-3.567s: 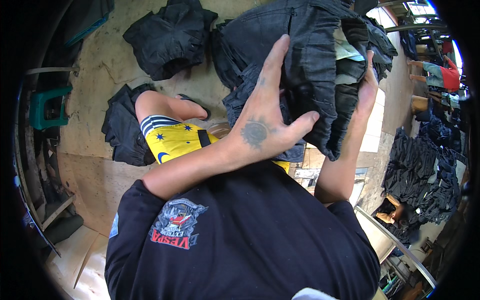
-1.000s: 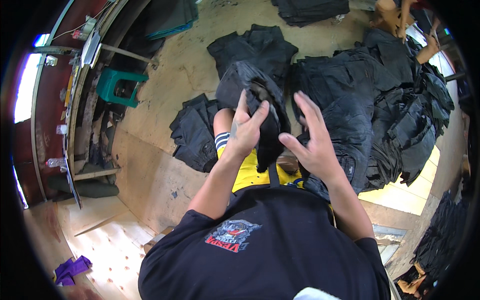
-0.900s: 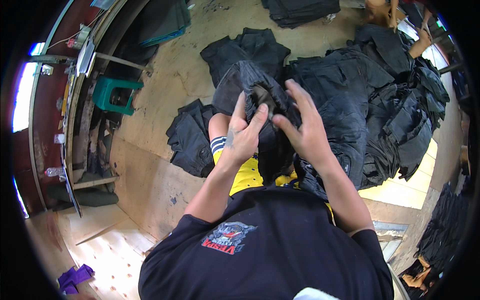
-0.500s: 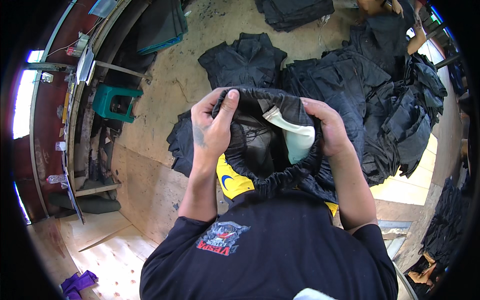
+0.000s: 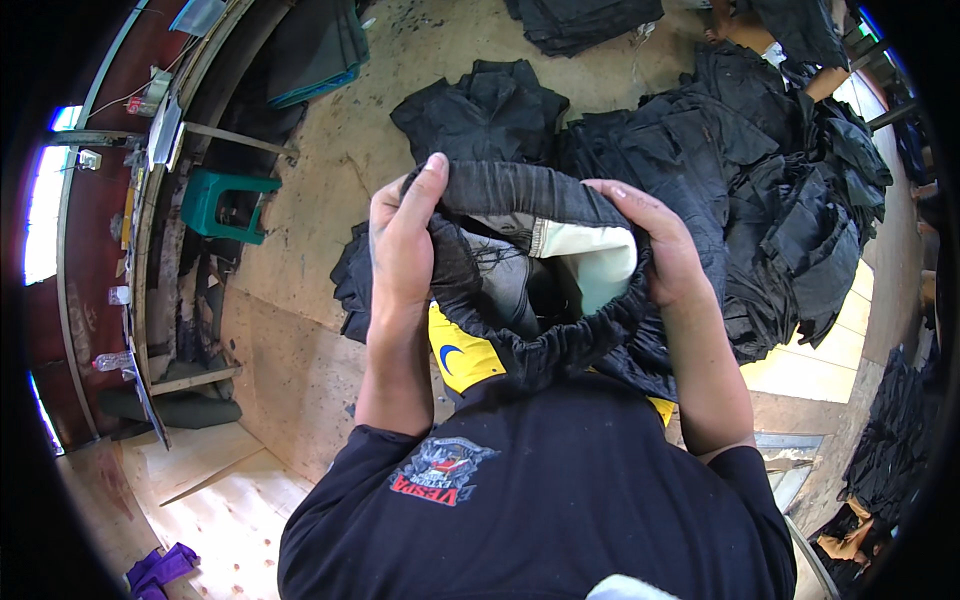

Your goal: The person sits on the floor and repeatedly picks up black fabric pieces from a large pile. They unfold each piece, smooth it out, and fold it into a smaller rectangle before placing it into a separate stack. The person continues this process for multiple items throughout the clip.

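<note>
A pair of black denim pants (image 5: 530, 190) with a gathered elastic waistband is stretched between my hands, its waist opening facing me. My left hand (image 5: 402, 240) grips the left side of the waistband, thumb on the outside pointing up. On the opposite side, my right hand (image 5: 655, 240) holds the waistband with its thumb hidden. Inside the opening a white pocket lining (image 5: 590, 250) shows, with grey fabric and loose dark threads beside it. The lower part of the garment is hidden behind the waistband and my arms.
Ahead lies a folded black garment (image 5: 482, 115). A large heap of black clothing (image 5: 690, 170) spreads to the right, near another person's arm (image 5: 828, 82). At the left stand a green stool (image 5: 228, 205) and cluttered shelving. Yellow printed cloth (image 5: 462, 350) shows below my left hand.
The waistband has been pulled wider, its far edge now straighter and raised. My left hand has moved slightly left and up, and more of the grey inside shows.
</note>
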`<state>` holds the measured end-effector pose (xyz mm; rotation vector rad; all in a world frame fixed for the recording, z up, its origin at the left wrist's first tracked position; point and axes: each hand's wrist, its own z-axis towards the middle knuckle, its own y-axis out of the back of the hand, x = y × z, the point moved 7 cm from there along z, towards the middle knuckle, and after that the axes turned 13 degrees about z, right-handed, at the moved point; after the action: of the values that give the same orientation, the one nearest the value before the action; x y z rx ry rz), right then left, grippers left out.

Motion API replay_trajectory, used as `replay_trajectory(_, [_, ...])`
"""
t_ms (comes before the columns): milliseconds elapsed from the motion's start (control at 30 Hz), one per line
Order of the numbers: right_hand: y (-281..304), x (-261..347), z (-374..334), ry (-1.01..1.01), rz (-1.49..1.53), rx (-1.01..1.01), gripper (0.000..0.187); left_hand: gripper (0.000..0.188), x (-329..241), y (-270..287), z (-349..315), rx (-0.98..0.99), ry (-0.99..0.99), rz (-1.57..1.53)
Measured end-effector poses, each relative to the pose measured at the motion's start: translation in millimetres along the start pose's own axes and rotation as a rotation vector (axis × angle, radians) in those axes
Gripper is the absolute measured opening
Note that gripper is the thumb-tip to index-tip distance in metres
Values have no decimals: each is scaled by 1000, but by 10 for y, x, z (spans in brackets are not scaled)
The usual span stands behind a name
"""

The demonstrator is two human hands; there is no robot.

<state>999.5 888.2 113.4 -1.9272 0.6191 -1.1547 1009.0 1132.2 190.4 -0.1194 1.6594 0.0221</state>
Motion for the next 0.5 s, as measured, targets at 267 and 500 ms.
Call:
replay_trajectory(267, [-192,288,-158,458,-931,-102,35,26,49,77,231,-67,-231,-98])
replay_trajectory(500, [-341,1027,-194,1039,-746,-168,19,29,-94,333,1039,76,-509,-492])
